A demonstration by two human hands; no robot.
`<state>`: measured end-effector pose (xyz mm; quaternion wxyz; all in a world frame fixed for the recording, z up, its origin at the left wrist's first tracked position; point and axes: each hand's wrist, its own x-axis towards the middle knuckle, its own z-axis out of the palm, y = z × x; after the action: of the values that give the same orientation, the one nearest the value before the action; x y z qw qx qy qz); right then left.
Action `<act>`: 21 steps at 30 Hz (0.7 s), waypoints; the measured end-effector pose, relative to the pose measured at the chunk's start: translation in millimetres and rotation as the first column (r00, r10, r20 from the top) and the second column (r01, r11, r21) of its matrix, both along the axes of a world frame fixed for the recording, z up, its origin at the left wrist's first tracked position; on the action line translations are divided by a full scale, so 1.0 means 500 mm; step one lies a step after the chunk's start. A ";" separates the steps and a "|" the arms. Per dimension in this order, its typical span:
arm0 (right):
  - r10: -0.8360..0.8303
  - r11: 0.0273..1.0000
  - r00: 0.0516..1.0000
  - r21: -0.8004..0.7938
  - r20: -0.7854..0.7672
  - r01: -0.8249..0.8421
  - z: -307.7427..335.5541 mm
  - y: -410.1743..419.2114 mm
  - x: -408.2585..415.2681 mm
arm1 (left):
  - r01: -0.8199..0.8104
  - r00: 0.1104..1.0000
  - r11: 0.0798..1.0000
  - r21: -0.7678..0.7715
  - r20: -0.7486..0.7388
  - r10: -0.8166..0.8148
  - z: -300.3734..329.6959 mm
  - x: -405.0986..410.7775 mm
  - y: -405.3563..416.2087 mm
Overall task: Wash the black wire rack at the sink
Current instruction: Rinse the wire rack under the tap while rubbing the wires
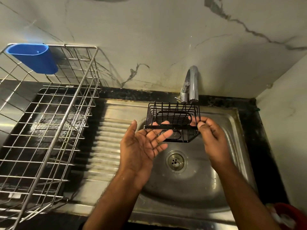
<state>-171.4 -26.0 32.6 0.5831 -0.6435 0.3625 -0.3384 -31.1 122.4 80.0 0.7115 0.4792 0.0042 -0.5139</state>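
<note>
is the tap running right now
Seems off: no stream shows below the faucet spout, above the black wire rack or at the sink drain.

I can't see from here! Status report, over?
Right hand pinches black wire rack over the sink. Left hand open, fingers under it. Tap shows no water. Nothing in the way.

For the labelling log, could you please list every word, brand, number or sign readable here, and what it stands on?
None can be read.
Black wire rack: no lettering shows.
Tap: bare metal, no brand visible.
Blue cup: a small raised mark inside, too small to read.
Dish drainer: small white tags, too blurred to read.
</note>
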 end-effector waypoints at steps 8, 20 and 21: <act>-0.063 0.997 0.998 -0.042 -0.013 0.063 0.006 0.002 -0.052 | 0.055 0.997 0.995 0.087 0.049 -0.059 -0.024 -0.024 -0.040; -0.128 0.990 0.986 -0.072 -0.109 0.120 0.000 0.019 -0.167 | 0.335 0.906 0.895 0.295 0.161 -0.392 -0.086 -0.054 -0.096; -0.106 0.991 0.986 -0.093 -0.129 0.094 -0.003 0.021 -0.177 | 0.378 0.865 0.849 0.368 0.186 -0.466 -0.092 -0.050 -0.094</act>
<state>-260.1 -15.3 31.0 0.5115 -0.6703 0.4176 -0.3387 -56.0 75.4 33.8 0.4865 0.6418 -0.1155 -0.5814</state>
